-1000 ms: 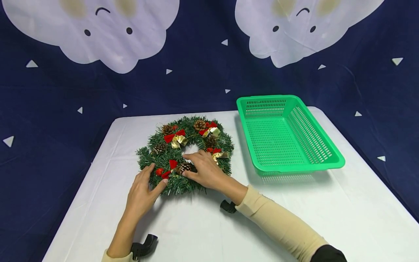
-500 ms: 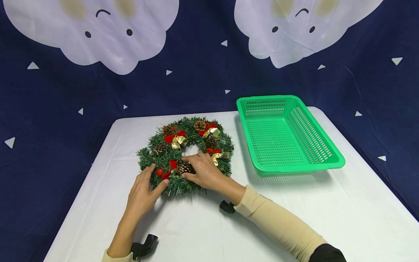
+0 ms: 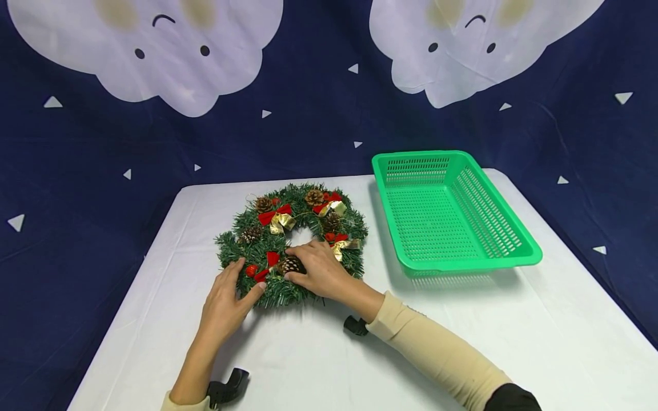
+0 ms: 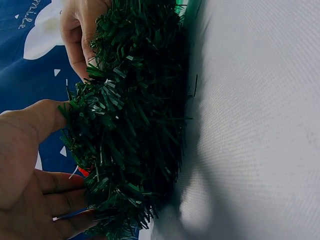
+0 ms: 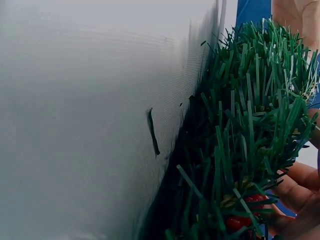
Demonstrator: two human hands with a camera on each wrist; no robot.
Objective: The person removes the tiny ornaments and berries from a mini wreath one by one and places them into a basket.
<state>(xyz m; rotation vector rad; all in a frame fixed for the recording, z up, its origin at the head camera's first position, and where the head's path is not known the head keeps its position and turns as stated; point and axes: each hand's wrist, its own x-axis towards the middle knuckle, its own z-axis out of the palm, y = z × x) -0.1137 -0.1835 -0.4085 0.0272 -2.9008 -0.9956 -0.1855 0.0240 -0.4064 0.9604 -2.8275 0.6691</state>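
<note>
Behind everything hangs a dark blue fabric backdrop point(image 3: 308, 128), printed with plump white clouds and small white triangles. Below it, the surface point(image 3: 421, 331) is covered in smooth white cloth. A green plastic basket point(image 3: 478, 265) sits at the far right, rectangular and round-cornered, its walls and base pierced with slots. Left of it, and apart from it, the wreath point(image 3: 264, 242) lies on the left-centre of the surface: a thick ring of bristly green tinsel needles around a round hole.

My right arm comes in from the near right in a ribbed beige sleeve point(image 3: 437, 354). My right grip point(image 3: 323, 267) arches over the ring's near side, half curved, thumb near and fingers far, with a scaly brown pine cone point(image 3: 291, 264) between them; I cannot tell whether they press on it. My left grip point(image 3: 223, 305) is spread wide at the wreath's near left edge, clasping nothing, its thumb and fingers touching the needles.

A red bow point(image 3: 267, 218) with shiny gold ribbon sits on the far left of the ring. Smallest, a glossy red berry point(image 3: 251, 270) shows between my grips.
</note>
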